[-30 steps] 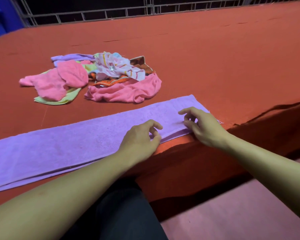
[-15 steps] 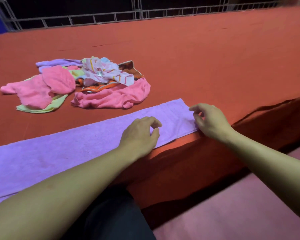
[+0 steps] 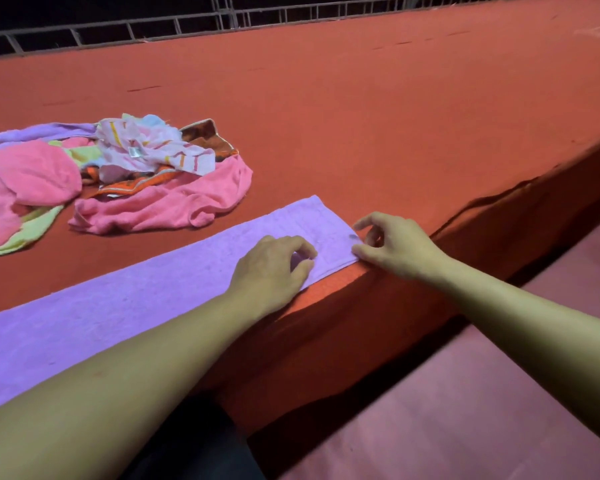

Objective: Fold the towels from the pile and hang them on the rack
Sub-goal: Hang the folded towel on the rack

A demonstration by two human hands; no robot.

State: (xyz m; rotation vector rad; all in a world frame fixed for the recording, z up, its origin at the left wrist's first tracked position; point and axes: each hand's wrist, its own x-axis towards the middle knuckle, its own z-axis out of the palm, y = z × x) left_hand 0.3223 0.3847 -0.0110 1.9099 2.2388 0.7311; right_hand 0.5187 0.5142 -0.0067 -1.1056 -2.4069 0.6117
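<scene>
Makeshift laundry-folding spot rather than a furnished room, broad platform (image 3: 361, 116) covered in red felt cloth, grey metal railing (image 3: 222, 20) along its far edge, darkness beyond, pinkish floor (image 3: 465, 393) below, jumbled towel pile (image 3: 118, 174) on top

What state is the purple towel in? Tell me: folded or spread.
Folded lengthwise: the purple towel lies as a long narrow strip along the table edge, layered edges at its near end.

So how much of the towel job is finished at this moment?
Done: the purple towel lies as a long narrow strip along the table edge, apparently folded lengthwise. In hand: the left hand rests on it with curled fingers, and the right hand pinches its right end. Left: the pile of towels is unfolded, and no towel hangs on anything in view.
</scene>
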